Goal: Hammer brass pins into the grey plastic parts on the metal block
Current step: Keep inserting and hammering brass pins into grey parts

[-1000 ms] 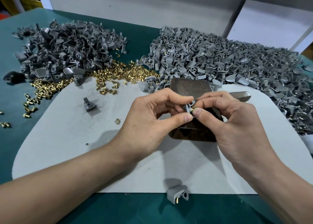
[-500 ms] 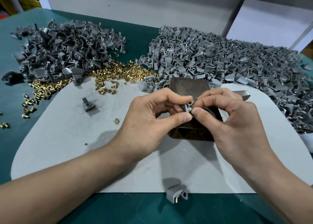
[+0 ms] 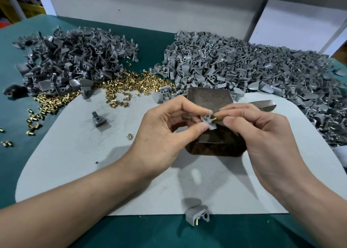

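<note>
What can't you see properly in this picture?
All in the head view:
- Hammer: only its metal head shows; the right hand hides the rest.
- Metal block: both hands cover its middle.
- Brass pin: too small and blurred to tell how deep it sits in the grey plastic part pinched by the left hand.
- Right-hand pile of grey parts: cut off by the picture's edge.

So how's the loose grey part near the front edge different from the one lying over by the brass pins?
The front grey part has a brass pin sticking out; the left grey part shows only an empty hole. The front one straddles the white mat's edge; the left one lies fully on it. Both are loose, untouched by either hand.
</note>
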A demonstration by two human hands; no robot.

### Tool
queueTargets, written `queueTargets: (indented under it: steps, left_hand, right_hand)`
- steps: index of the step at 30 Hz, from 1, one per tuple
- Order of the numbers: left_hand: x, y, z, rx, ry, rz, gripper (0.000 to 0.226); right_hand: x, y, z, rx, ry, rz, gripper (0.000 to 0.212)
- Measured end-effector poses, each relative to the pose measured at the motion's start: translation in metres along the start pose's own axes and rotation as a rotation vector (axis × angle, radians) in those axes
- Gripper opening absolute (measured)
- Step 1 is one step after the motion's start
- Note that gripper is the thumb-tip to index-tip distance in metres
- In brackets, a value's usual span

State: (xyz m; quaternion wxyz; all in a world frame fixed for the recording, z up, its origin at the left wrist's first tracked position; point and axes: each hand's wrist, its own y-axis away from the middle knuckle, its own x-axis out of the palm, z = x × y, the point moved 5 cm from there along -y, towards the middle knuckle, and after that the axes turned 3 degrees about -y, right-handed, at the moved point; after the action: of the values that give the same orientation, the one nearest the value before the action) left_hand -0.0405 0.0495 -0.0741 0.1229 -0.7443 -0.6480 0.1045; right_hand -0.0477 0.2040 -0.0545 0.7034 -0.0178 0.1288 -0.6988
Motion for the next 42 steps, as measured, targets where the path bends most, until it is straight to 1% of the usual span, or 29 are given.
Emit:
queueTargets:
  steps: [5,8,11,12,13,14,15,16,17,18,19,20,21,23,24,25,28,29,30,31,32,33,35,36,37,39,42]
  left_hand:
    - [-0.002,0.000,0.003,-0.002,-0.031,-0.023,0.009]
    - [-0.002,0.001,0.003,-0.005,-0.041,-0.024,0.010]
    - [-0.002,0.002,0.002,-0.005,-0.073,-0.048,0.015]
    - [-0.003,0.003,0.001,0.003,-0.111,-0.055,0.018]
    - [-0.002,0.004,0.000,0.019,-0.178,-0.055,0.020]
    - [-0.001,0.004,-0.002,0.039,-0.263,-0.046,0.021]
    - [0.001,0.004,-0.002,0.051,-0.340,-0.036,0.022]
    - [0.002,0.003,-0.003,0.054,-0.393,-0.027,0.023]
    - [0.004,0.002,-0.004,0.057,-0.426,-0.021,0.023]
    - [0.006,0.002,-0.005,0.069,-0.460,-0.018,0.023]
    - [0.008,0.002,-0.007,0.086,-0.502,-0.016,0.021]
    - [0.010,0.001,-0.008,0.096,-0.543,-0.016,0.019]
    - [0.011,0.000,-0.010,0.095,-0.570,-0.020,0.016]
    - [0.012,-0.005,-0.011,0.088,-0.599,-0.029,0.008]
    - [0.012,-0.007,-0.013,0.087,-0.612,-0.024,0.004]
    - [0.012,-0.010,-0.013,0.081,-0.615,-0.018,0.002]
    - [0.007,-0.013,-0.011,0.057,-0.563,-0.022,0.002]
    - [0.006,-0.012,-0.010,0.051,-0.538,-0.030,0.001]
    - [0.005,-0.011,-0.008,0.039,-0.514,-0.035,0.001]
    - [0.005,-0.010,-0.007,0.031,-0.495,-0.037,0.001]
    - [0.005,-0.010,-0.006,0.029,-0.482,-0.039,0.002]
    - [0.005,-0.010,-0.005,0.029,-0.474,-0.044,0.002]
    - [0.004,-0.011,-0.004,0.027,-0.466,-0.048,0.005]
    - [0.004,-0.011,-0.004,0.026,-0.463,-0.044,0.006]
    - [0.004,-0.011,-0.003,0.023,-0.461,-0.040,0.007]
    - [0.003,-0.011,-0.002,0.009,-0.454,-0.034,0.007]
    - [0.002,-0.011,-0.002,0.000,-0.445,-0.029,0.007]
  right_hand:
    - [-0.004,0.000,-0.002,0.002,0.003,-0.040,0.027]
    - [-0.004,-0.001,-0.003,0.000,0.013,-0.041,0.024]
    - [-0.005,0.000,-0.001,0.032,-0.048,-0.073,0.021]
    - [-0.008,-0.001,0.003,0.013,-0.052,-0.087,0.022]
    - [-0.014,-0.004,0.009,-0.029,-0.006,-0.106,0.021]
    - [-0.023,-0.008,0.018,-0.090,0.107,-0.134,0.019]
    - [-0.035,-0.014,0.027,-0.143,0.307,-0.146,0.013]
    - [-0.046,-0.020,0.034,-0.131,0.567,-0.120,0.013]
    - [-0.057,-0.027,0.034,-0.035,0.849,-0.049,0.030]
    - [-0.069,-0.030,0.029,0.141,1.064,0.040,0.048]
    - [-0.077,-0.029,0.023,0.339,1.179,0.123,0.058]
    - [-0.082,-0.024,0.016,0.484,1.233,0.179,0.059]
    - [-0.083,-0.019,0.011,0.544,1.260,0.198,0.054]
    - [-0.081,-0.018,0.004,0.483,1.250,0.151,0.037]
    - [-0.080,-0.017,0.002,0.460,1.205,0.130,0.032]
    - [-0.080,-0.014,0.001,0.478,1.085,0.123,0.029]
    - [-0.079,-0.002,0.001,0.620,0.482,0.157,0.011]
    - [-0.079,0.001,0.001,0.644,0.308,0.161,0.017]
    - [-0.080,0.005,0.003,0.631,0.169,0.141,0.026]
    - [-0.082,0.008,0.008,0.586,0.087,0.107,0.033]
    - [-0.084,0.008,0.013,0.526,0.053,0.077,0.035]
    - [-0.084,0.009,0.020,0.469,0.038,0.081,0.042]
    - [-0.079,0.013,0.033,0.425,-0.010,0.133,0.068]
    - [-0.075,0.016,0.039,0.407,-0.026,0.166,0.075]
    - [-0.072,0.018,0.043,0.375,-0.013,0.194,0.077]
    - [-0.061,0.023,0.051,0.307,0.032,0.242,0.068]
    - [-0.044,0.031,0.054,0.300,-0.023,0.287,0.041]
